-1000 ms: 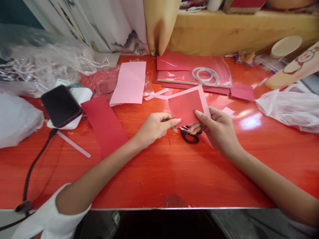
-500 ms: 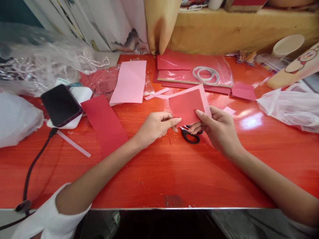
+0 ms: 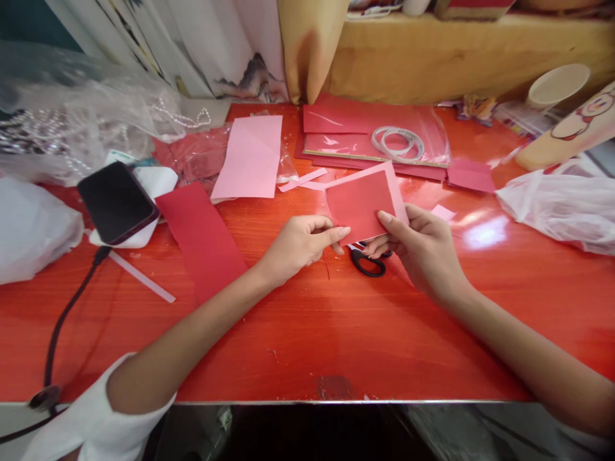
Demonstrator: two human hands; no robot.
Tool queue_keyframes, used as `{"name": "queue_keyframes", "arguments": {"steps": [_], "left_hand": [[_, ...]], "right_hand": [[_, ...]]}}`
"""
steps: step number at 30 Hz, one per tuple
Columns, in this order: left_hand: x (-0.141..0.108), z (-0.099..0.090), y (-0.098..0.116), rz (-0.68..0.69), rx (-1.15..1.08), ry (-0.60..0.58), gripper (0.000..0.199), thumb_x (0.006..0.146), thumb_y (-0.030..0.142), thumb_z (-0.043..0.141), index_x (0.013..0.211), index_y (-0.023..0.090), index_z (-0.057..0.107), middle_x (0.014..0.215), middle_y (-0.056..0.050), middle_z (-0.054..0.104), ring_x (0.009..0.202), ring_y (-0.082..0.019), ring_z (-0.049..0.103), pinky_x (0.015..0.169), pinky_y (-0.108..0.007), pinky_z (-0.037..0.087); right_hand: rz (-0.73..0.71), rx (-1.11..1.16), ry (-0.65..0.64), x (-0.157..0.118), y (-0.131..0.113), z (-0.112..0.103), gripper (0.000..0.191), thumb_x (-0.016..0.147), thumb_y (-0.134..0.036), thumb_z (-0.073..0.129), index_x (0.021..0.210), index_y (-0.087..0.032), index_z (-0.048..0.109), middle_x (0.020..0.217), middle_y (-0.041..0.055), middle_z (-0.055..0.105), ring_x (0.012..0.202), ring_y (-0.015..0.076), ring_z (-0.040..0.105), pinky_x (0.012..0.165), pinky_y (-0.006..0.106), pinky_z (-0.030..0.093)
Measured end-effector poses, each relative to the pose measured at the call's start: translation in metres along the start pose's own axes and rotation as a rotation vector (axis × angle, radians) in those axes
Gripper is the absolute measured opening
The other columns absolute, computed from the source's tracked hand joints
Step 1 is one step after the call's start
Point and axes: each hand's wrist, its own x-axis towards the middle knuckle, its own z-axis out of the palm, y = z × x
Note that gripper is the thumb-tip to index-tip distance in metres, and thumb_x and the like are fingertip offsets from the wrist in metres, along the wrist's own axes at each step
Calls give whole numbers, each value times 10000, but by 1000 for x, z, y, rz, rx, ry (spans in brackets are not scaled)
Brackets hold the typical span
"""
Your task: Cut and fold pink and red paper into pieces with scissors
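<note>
Between my hands I hold a red paper square (image 3: 358, 205) laid over a pink paper sheet (image 3: 396, 195), whose border shows along the top and right. My left hand (image 3: 307, 246) pinches the lower left corner with thumb and fingers. On the right side, my right hand (image 3: 423, 250) grips both papers, its thumb on the red face and its fingers behind. Black-handled scissors (image 3: 368, 264) lie on the table just below the papers, their blades mostly hidden. A long red paper strip (image 3: 202, 240) lies beside my left forearm.
Pink paper (image 3: 250, 157) and pink strips (image 3: 303, 180) lie at the back left. A plastic-wrapped red paper pack (image 3: 336, 144) bears a white coil (image 3: 398, 143). A black device (image 3: 116, 202) with a cable sits left; a white plastic bag (image 3: 562, 205) lies right.
</note>
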Motion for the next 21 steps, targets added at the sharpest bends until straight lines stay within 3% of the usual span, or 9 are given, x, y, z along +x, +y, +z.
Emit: {"name": "queue_keyframes", "arguments": {"steps": [21], "left_hand": [[0, 0, 0, -7, -2, 11, 258, 773, 333, 581, 619, 127, 573, 449, 55, 456, 347, -10, 259, 363, -199, 171]], "right_hand": [[7, -52, 13, -1, -1, 1, 202, 792, -411, 586, 807, -212, 558, 556, -16, 631, 497, 150, 631, 463, 256, 477]]}}
